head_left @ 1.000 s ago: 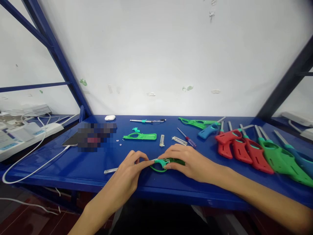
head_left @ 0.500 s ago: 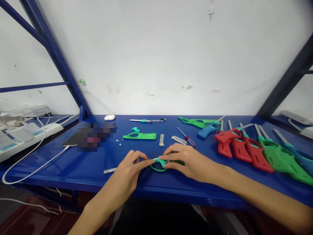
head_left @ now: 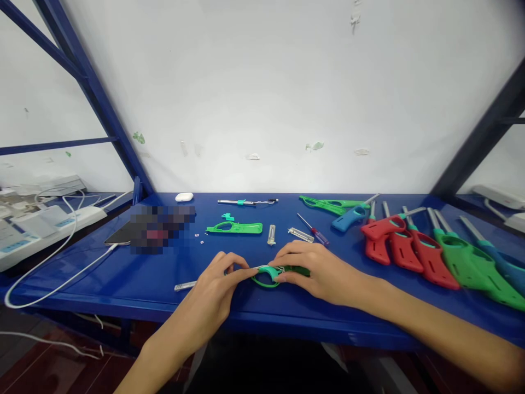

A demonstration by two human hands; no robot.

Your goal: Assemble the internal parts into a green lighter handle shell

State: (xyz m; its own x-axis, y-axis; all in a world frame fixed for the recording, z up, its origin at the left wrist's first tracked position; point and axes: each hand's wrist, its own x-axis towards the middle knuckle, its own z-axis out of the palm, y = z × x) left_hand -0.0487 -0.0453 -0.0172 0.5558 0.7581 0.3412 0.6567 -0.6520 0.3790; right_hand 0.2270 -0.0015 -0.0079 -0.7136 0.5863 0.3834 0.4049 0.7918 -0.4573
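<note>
Near the front of the table, both hands are closed on a green lighter shell (head_left: 263, 284). My left hand (head_left: 218, 282) grips its left end with thumb and fingers. My right hand (head_left: 305, 269) pinches around the teal trigger (head_left: 271, 273), covering much of the shell's right part. A thin white wire (head_left: 262, 266) runs along the top, by my fingertips. A metal tube (head_left: 185, 285) emerges at the left from behind my left hand; whether it joins the shell is hidden. Beyond lie another green shell half (head_left: 246, 228), a small teal part (head_left: 228, 217) and two clear fuel tanks (head_left: 271, 235).
A screwdriver (head_left: 314, 230) lies beyond my right hand. Several assembled lighters (head_left: 430, 257) crowd the right side, with green shells (head_left: 322, 204) behind. A metal rod with wire (head_left: 235, 202) and a white earbud case (head_left: 184, 197) are at the back. A cabled phone (head_left: 118, 235) lies left.
Almost nothing differs. Both hands keep their hold on the shell, and the wire by my left fingertips has shifted very slightly.
</note>
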